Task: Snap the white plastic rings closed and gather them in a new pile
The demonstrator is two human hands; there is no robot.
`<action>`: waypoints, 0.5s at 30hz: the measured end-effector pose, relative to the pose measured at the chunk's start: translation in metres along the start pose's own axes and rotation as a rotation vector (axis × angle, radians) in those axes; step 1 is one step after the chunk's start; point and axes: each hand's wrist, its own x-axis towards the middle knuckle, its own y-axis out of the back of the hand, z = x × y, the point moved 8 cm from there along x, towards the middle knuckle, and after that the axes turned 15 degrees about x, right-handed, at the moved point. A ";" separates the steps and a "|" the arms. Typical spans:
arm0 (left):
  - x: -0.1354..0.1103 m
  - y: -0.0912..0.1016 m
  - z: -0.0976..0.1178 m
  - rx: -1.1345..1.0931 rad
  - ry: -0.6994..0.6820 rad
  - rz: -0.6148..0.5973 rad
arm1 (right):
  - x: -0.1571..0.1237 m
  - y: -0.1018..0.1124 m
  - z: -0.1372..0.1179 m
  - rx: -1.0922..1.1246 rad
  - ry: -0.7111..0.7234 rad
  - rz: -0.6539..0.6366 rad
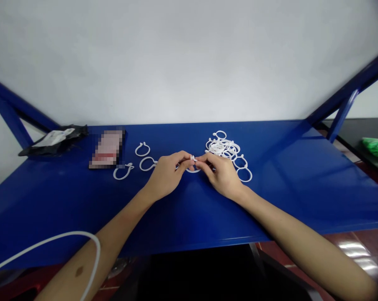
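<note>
A white plastic curtain ring [193,171] is pinched at its ends between my two hands, just above the blue table. My left hand [169,173] grips one side with thumb and fingertips. My right hand [222,174] closes on the other side, its fingertips nearly touching the left ones. The ring's end pieces stick up between the fingers; whether they are joined I cannot tell. Beyond my right hand lies a pile of similar white rings [220,147]. Left of my left hand, loose rings [142,156] rest apart from one another, one partly hidden behind that hand.
The blue table [189,217] meets a pale wall [189,62]. At its left are a blurred-out flat object [109,146] and a black plastic package [57,140]. A white cable [66,234] loops over my left forearm. Blue frame bars [342,113] slope at both sides.
</note>
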 end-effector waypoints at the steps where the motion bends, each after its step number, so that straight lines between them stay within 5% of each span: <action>1: 0.000 0.000 0.002 -0.002 -0.018 -0.004 | 0.000 0.000 -0.001 0.001 0.014 -0.005; 15: -0.005 -0.007 -0.004 0.224 -0.178 0.031 | -0.011 -0.017 -0.016 -0.442 0.237 -0.182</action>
